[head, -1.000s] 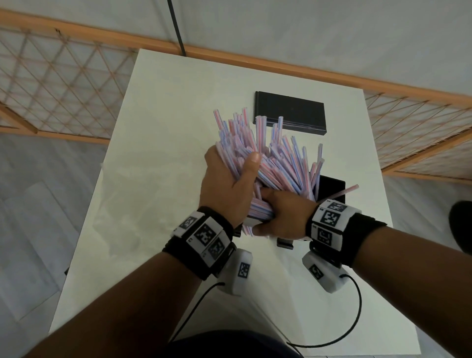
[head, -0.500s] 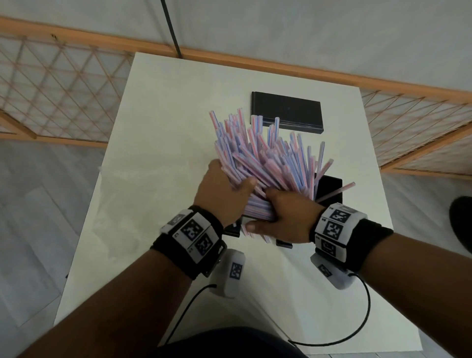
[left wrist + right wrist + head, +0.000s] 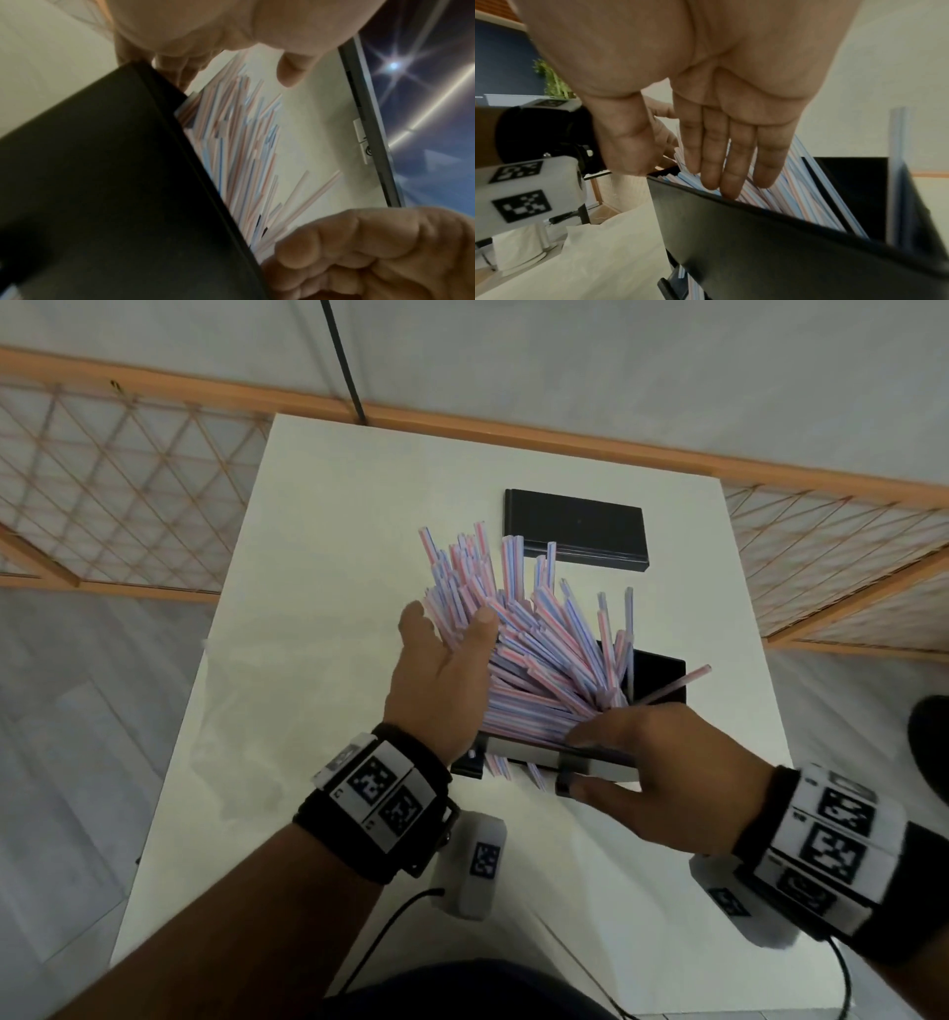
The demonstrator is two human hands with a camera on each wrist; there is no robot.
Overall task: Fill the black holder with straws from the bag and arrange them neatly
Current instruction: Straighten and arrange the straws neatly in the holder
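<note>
— Two hands work at one white table (image 3: 318,567); what stands on it?

— The black holder (image 3: 662,667) sits toward the table's near right part, crammed with pink-and-blue striped straws (image 3: 534,649) that fan out up and to the left, a few ends poking out under its near wall. One straw juts alone to the right.

— And beyond the holder?

— A flat black lid (image 3: 575,528) lies apart from it, farther back on the table.

— The left hand (image 3: 436,680)?

— Spread, fingers straight, palm laid against the left flank of the bundle, thumb over the straws.

— The right hand (image 3: 662,773)?

— Just right of the bundle at the holder's near wall, fingers straight and together, tips resting on the straws inside the rim, thumb along the outside. It grips nothing.

— The bag?

— Only pale crumpled plastic (image 3: 608,253) left of the holder in the right wrist view.
</note>
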